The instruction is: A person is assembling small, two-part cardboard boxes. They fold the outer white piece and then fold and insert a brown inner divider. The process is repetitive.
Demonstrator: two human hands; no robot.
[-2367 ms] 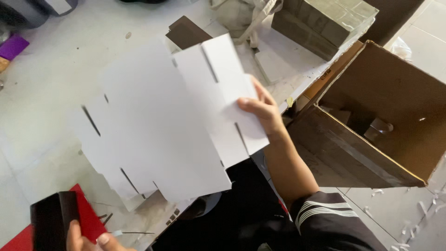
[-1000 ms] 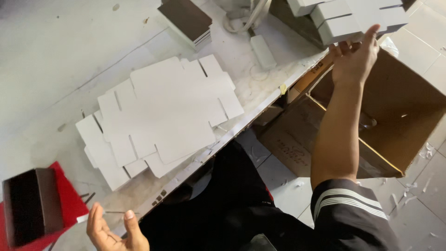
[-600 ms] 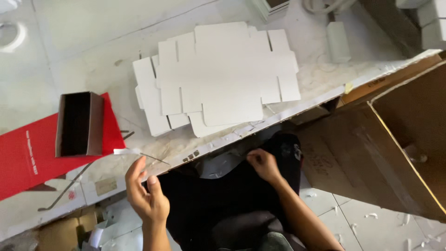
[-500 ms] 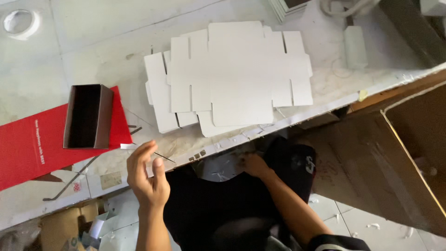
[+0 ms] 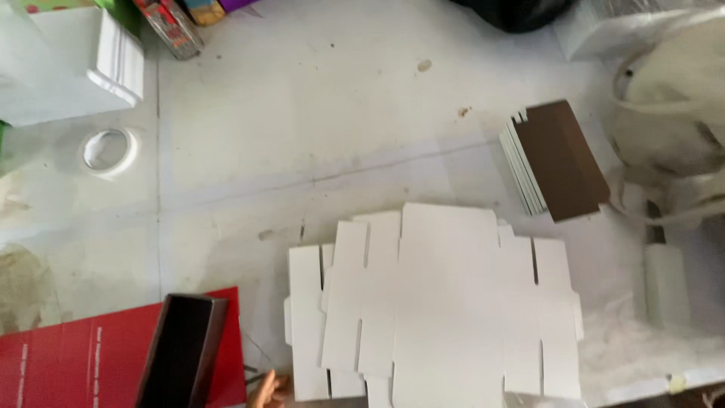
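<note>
As L hand (image 5: 270, 391) edges in | flat white box blanks (image 5: 434, 302) long axis L-R

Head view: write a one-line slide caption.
Flat white die-cut cardboard blanks lie stacked beside a dark open box on red card.

head view, steeply down, table (image 5: 317, 113) close

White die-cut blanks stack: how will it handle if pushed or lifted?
The blanks look thin and flat, so probably light and floppy at the slotted flaps. The sheets are already fanned out, so a push likely slides them apart. The stack overhangs the table edge, so it could slip off.
</note>
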